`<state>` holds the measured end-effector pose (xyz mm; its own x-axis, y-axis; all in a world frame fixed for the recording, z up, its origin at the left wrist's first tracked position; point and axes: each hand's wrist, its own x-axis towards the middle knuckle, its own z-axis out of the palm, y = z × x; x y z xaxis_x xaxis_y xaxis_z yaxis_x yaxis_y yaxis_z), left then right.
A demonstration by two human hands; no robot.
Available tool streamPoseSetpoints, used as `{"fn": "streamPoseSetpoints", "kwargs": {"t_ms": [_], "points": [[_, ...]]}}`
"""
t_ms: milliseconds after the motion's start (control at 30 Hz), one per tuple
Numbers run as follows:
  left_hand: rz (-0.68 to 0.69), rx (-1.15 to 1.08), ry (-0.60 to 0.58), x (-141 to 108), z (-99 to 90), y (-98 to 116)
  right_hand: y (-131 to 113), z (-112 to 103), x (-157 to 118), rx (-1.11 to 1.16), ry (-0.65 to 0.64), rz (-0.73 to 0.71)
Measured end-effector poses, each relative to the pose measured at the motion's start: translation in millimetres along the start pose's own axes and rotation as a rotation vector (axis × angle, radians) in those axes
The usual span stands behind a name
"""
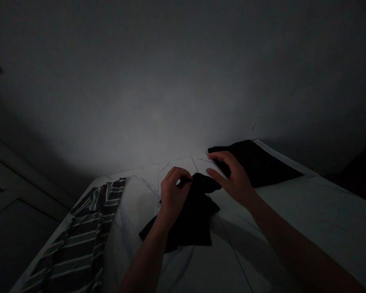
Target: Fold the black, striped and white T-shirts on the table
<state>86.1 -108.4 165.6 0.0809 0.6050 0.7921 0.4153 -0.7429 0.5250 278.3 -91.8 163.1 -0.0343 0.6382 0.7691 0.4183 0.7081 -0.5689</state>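
A black garment (pixel 193 228) lies partly bunched on the marble-patterned surface in front of me, too dark for its kind to show. My left hand (pixel 175 191) pinches its raised upper edge between thumb and fingers. To the right, my right hand (pixel 232 179) is held with thumb and fingers apart, the thumb close to the end of the lifted cloth. Nothing shows between those fingers. Behind the right hand lies another black cloth (pixel 259 162), spread flat.
A striped shirt (pixel 85 232) lies flat along the left side of the marble-patterned surface (pixel 140 203). A grey wall (pixel 171 93) rises directly behind it. At the far left is a dark panelled door (pixel 18 228). The light is dim.
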Motion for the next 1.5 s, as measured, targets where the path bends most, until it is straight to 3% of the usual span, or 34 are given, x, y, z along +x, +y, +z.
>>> {"fn": "streamPoseSetpoints", "kwargs": {"t_ms": [133, 233, 300, 433, 567, 800, 900, 1067, 1267, 1500], "points": [[-0.107, -0.076, 0.008, -3.6, 2.9, 0.1, -9.8, 9.4, -8.9, 0.142, -0.299, 0.057], [-0.226, -0.135, -0.011, -4.2, 2.3, -0.2, -6.3, 12.3, -10.4, 0.159, -0.258, 0.105], [-0.298, -0.161, -0.055, -2.7, 1.1, 0.3, -5.3, 10.7, -8.7, 0.140, -0.185, 0.057], [-0.421, -0.206, -0.256, 1.7, 0.1, -3.0, -8.8, 5.7, -4.6, 0.142, -0.104, -0.055], [-0.537, -0.351, -0.451, 2.3, 2.7, -14.2, -4.1, 5.3, -3.8, 0.191, -0.169, 0.017], [-0.620, -0.636, -0.521, -1.1, 0.3, -23.6, 5.0, -1.9, 1.1, 0.133, -0.340, 0.012], [-0.583, -0.649, -0.493, 1.0, -5.1, -28.3, -1.6, -13.4, 5.1, 0.124, -0.431, 0.025], [-0.458, -0.434, -0.315, 7.4, -13.3, -27.3, -11.5, -26.0, 7.7, 0.149, -0.509, -0.002], [-0.311, -0.399, -0.198, 7.8, -11.5, -5.6, -9.6, -15.9, 2.2, 0.048, -0.418, 0.013], [-0.336, -0.405, -0.195, 1.5, -2.0, -1.4, -13.1, -6.2, -1.9, 0.070, -0.456, 0.037]]}}
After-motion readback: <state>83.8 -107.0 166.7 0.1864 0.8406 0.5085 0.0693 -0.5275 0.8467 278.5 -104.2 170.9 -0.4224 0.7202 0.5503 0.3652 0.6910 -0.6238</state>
